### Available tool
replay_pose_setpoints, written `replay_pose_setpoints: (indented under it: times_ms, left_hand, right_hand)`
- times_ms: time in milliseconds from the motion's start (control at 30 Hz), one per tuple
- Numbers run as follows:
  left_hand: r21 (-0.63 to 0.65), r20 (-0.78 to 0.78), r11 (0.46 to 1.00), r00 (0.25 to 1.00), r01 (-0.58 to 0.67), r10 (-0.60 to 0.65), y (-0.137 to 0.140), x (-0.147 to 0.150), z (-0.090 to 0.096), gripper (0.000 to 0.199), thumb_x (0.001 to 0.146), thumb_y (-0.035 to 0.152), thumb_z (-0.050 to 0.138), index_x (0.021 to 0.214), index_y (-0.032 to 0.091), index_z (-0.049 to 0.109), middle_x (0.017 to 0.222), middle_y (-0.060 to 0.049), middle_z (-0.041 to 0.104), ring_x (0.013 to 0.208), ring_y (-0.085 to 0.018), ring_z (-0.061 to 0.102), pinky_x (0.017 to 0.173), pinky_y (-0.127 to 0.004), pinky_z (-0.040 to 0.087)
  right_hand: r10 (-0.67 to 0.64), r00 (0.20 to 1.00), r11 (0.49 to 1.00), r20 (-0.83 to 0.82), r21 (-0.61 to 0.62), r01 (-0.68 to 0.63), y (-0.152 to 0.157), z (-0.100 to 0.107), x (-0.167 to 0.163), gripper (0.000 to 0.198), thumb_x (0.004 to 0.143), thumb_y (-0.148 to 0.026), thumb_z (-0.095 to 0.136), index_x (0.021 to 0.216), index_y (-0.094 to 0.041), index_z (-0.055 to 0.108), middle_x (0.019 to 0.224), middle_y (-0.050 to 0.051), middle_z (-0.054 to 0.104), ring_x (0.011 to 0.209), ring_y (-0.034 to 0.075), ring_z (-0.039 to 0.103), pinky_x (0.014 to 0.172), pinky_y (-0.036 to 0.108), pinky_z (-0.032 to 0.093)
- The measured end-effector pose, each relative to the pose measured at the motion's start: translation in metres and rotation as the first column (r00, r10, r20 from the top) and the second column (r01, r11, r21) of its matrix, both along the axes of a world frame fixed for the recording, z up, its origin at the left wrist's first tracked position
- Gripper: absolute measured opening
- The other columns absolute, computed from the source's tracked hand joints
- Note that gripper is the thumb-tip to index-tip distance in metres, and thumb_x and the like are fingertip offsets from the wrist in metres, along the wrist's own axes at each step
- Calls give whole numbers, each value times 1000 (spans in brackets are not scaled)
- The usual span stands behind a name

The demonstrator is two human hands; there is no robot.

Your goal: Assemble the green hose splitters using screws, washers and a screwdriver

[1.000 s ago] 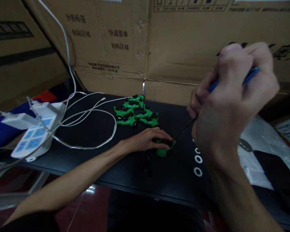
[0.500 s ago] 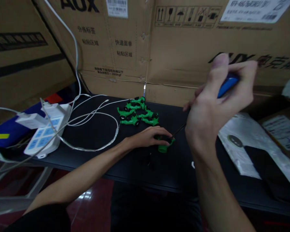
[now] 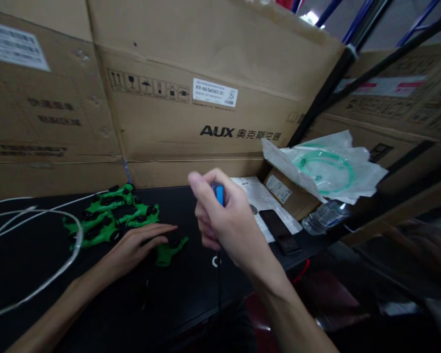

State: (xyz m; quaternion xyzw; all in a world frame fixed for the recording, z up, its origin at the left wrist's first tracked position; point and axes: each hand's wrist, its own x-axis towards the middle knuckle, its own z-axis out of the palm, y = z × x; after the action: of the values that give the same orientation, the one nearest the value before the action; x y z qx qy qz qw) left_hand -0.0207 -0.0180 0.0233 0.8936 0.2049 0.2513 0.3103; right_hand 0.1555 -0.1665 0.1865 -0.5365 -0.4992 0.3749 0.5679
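Observation:
My right hand (image 3: 226, 211) is wrapped around the blue handle of a screwdriver (image 3: 219, 194), whose thin dark shaft points down past the table's front edge. Its tip is lost against the dark background. Close to the table top, my left hand (image 3: 141, 243) has its fingers stretched out and thumb apart. Its fingertips are beside a green plastic fitting (image 3: 165, 253) with a black part; whether they touch it I cannot tell. Behind that hand lies a group of several similar green fittings (image 3: 112, 213) with black parts.
A white ring (image 3: 216, 262) lies below my right hand. Further right are a dark phone (image 3: 279, 230), a silvery bag (image 3: 248, 188), a small carton (image 3: 292, 193) with green tubing (image 3: 327, 169) in clear wrap, and a plastic bottle (image 3: 325, 217). White cables (image 3: 66, 264) loop at left; large cartons (image 3: 161, 127) stand behind.
The view has swung to the right. The screwdriver has come away from the green fitting and now points straight down. My left hand's fingers have loosened from around the fitting.

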Motion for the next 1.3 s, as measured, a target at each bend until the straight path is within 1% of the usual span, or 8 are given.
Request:
replay_pose_setpoints:
  times_ms: [133, 267, 433, 567, 700, 967, 1100, 1300]
  left_hand:
    - [47, 76, 985, 984, -166, 162, -19, -12, 20, 39, 96, 55, 57, 119, 30, 75, 122, -2, 76, 113, -24, 72, 101, -36, 56]
    - [-16, 91, 926, 922, -377, 376, -67, -42, 25, 32, 95, 53, 60, 110, 29, 76, 112, -1, 77, 102, -21, 73, 93, -30, 58]
    - [-89, -47, 801, 806, -591, 590, -139, -72, 10, 29, 99, 46, 58, 114, 27, 74, 113, -4, 74, 104, -21, 72, 88, -30, 60]
    - [-42, -118, 770, 769, -636, 629, -167, -74, -4, 31, 96, 45, 61, 121, 30, 71, 120, -6, 69, 108, -23, 70, 76, -29, 62]
    - [50, -111, 799, 792, -599, 601, -165, -64, -11, 39, 95, 43, 65, 133, 33, 63, 126, -6, 64, 115, -24, 66, 96, -40, 58]
    - [47, -157, 848, 834, -528, 528, -146, -54, -14, 33, 98, 34, 61, 131, 31, 63, 123, -5, 66, 114, -23, 64, 99, -41, 56]
    - [62, -134, 867, 857, -495, 498, -140, -54, -14, 31, 98, 37, 61, 129, 32, 66, 120, -5, 67, 109, -23, 66, 95, -40, 57]
    - [51, -91, 868, 863, -495, 497, -131, -54, -21, 29, 98, 44, 59, 120, 31, 71, 116, -4, 70, 105, -22, 68, 92, -38, 58]
  right_hand:
    - [38, 975, 938, -220, -329, -111, -32, -32, 23, 40, 88, -58, 67, 88, -25, 45, 57, -12, 37, 42, 4, 25, 34, 11, 21]
    - [124, 978, 771, -170, -604, -203, -70, -67, 36, 40, 88, -61, 65, 92, -24, 47, 56, -13, 35, 42, 3, 24, 34, 11, 22]
    - [198, 975, 620, -101, -758, -204, -103, -118, 43, 48, 87, -70, 59, 91, -24, 47, 52, -14, 27, 41, 4, 21, 34, 13, 20]
    - [243, 960, 578, -140, -774, -259, -105, -136, 36, 47, 87, -70, 58, 92, -25, 48, 52, -13, 27, 41, 5, 21, 35, 15, 19]
    - [265, 961, 598, -75, -770, -225, -93, -133, 24, 39, 89, -63, 59, 90, -25, 51, 54, -11, 26, 41, 6, 23, 36, 18, 21]
    - [316, 884, 827, 344, -557, -79, -72, -131, -12, 17, 93, -37, 61, 92, -21, 67, 75, 3, 67, 69, 18, 62, 67, 31, 48]
    - [257, 868, 881, 425, -473, -30, -56, -142, -38, 29, 93, -35, 65, 117, -20, 67, 98, 11, 74, 88, 26, 70, 81, 39, 54]
    - [251, 829, 905, 499, -425, -19, -36, -160, -58, 31, 92, -20, 62, 122, -14, 66, 109, 16, 73, 96, 29, 72, 84, 39, 55]
